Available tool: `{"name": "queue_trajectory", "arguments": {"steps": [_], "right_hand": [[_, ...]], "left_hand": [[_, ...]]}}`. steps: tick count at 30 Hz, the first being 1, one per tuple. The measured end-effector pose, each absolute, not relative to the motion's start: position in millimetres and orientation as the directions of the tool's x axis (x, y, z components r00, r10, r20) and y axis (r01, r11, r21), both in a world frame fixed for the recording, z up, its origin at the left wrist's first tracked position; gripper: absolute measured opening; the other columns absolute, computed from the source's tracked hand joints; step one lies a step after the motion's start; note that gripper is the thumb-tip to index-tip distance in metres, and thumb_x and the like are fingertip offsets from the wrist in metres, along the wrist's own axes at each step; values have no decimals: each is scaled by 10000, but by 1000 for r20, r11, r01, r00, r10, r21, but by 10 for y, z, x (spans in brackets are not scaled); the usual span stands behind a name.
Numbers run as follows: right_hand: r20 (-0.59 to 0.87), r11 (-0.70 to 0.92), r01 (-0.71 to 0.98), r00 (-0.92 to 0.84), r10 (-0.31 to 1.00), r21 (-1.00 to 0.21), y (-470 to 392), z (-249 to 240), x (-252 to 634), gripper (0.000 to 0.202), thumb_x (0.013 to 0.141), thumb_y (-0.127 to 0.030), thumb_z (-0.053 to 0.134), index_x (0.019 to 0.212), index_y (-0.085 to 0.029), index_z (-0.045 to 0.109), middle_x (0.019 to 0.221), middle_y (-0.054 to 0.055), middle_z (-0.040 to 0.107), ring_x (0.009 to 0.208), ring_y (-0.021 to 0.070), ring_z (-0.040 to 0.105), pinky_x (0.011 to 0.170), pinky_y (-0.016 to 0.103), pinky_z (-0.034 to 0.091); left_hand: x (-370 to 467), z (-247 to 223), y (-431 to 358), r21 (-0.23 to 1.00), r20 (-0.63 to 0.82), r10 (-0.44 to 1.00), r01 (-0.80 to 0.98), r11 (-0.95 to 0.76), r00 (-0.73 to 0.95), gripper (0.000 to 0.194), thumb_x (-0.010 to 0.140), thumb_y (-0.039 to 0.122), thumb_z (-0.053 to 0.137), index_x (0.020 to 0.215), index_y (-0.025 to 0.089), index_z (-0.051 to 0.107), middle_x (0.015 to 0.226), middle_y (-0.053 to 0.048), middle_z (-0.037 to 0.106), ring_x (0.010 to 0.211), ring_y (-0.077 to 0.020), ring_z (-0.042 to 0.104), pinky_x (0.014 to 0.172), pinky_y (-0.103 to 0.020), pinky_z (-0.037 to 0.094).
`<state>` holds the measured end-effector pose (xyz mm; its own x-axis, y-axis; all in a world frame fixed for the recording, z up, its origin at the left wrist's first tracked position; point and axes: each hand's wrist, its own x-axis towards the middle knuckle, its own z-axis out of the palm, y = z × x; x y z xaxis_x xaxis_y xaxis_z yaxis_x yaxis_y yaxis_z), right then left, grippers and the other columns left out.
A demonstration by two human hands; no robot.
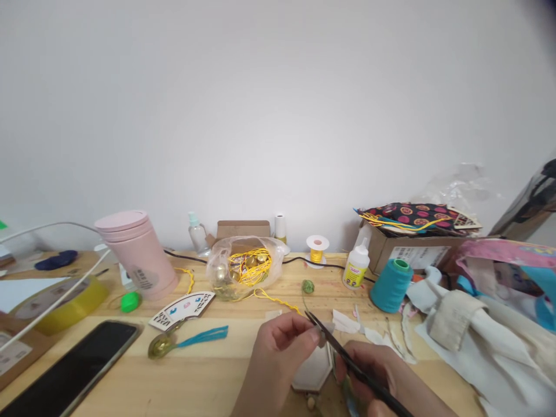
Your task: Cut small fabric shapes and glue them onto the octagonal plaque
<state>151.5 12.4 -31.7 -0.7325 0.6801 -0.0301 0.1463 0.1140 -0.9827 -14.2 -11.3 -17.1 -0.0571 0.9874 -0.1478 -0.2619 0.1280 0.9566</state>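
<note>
My left hand (282, 353) is closed in a pinch on a small greyish piece (324, 335), whose kind I cannot make out. In my right hand (382, 370) is a pair of long black tweezers (347, 356). Their pointed tips lie close to my left fingertips and the small piece. Below the hands a white hexagonal plaque (311, 370) with a dark edge lies on the wooden table (186, 388), partly hidden by my fingers. A small green ball of thread (308, 286) sits just beyond the hands.
Left are a phone (73, 370), yellow tape roll (65, 301), pink tumbler (139, 255) and fan-shaped piece (182, 308). Behind stands a plastic bag (215, 263) of bells and yellow cord. Right are a glue bottle (357, 266), teal thread cone (391, 286) and white cloth (469, 353).
</note>
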Motion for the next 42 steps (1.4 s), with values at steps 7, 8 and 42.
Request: {"name": "queue_trajectory", "arguments": {"steps": [7,8,42], "right_hand": [[3,137,145,-675,738,-980,93,-359,1521,643,512,-782,441,622,-149,470,490,-65,286,459,73,221,378,202,143],[-7,130,149,-681,732,-980,97,-361,1526,648,502,-783,449,618,-146,476,478,-67,282,449,70,220,371,201,137],[-82,76,177,-740,668,-981,151,-262,1540,686,436,-791,486,701,-159,460,538,-77,286,501,81,227,429,215,148]], "left_hand": [[-139,-257,-100,928,-206,978,-314,199,10,161,594,291,665,556,152,595,519,-18,635,436,-127,525,454,-237,373],[-136,-244,-103,929,-206,979,-314,195,-3,160,585,287,671,546,151,596,524,-16,633,437,-125,523,453,-236,371],[-151,-106,-127,947,-202,975,-272,170,-92,139,578,229,673,519,132,593,469,-1,606,446,-107,483,476,-231,359]]}}
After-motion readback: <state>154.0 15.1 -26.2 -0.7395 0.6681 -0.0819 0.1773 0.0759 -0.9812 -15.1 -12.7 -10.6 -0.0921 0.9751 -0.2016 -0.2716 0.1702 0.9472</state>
